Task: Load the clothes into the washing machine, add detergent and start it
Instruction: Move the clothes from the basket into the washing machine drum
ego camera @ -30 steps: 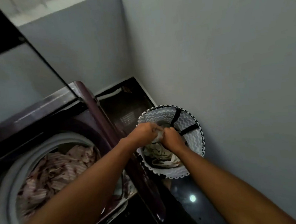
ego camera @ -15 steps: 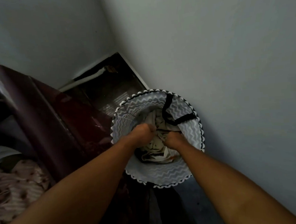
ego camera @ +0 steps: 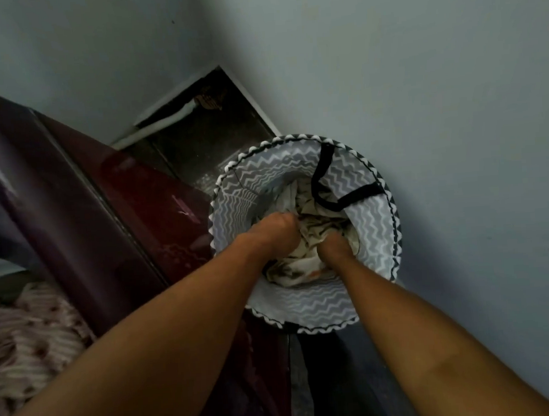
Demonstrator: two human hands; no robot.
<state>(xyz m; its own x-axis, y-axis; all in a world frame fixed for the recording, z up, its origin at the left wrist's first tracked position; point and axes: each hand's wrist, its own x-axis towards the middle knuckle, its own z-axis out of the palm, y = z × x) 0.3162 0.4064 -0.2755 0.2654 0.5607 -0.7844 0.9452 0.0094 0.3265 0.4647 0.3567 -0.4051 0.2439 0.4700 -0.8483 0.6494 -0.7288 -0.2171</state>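
Both our hands are down in the laundry basket (ego camera: 309, 306), centre-right of frame. Left hand (ego camera: 273, 232) has its fingers curled into the cloth (ego camera: 290, 271), the pale printed bundle in the basket. Right hand (ego camera: 334, 247) is buried deeper in the same cloth; fingers are hidden by folds, so we can't tell for sure how tight it grips, but it looks bunched into the fabric.

Key relation: the washer (ego camera: 71, 196), a dark maroon body, sits to the left of the basket, just beside it, w/ the basket rim about touching the washer's side. The drum opening is at lower left of frame, already holding a striped pinkish load (ego camera: 25, 339). So the cloth has to go up out of the basket, then left across the washer's edge into the drum. Left arm is the nearer one to the drum; right arm is on the wall side.

Cloth is a crumpled heap, no clear long axis. It lies under and between both hands, spilling toward the near basket wall. A black strap (ego camera: 326, 175) loops across the upper right inside of the basket, just past the cloth; can't tell if it's a handle or a garment.

Our read: we're at the grab step, loading is partway done, detergent and start not yet reached. Risk: the strap or a trailing end snags on the basket rim on the lift, tipping the soft basket. Grey wall (ego camera: 420, 84) is close on the right, so swing room is all leftward.
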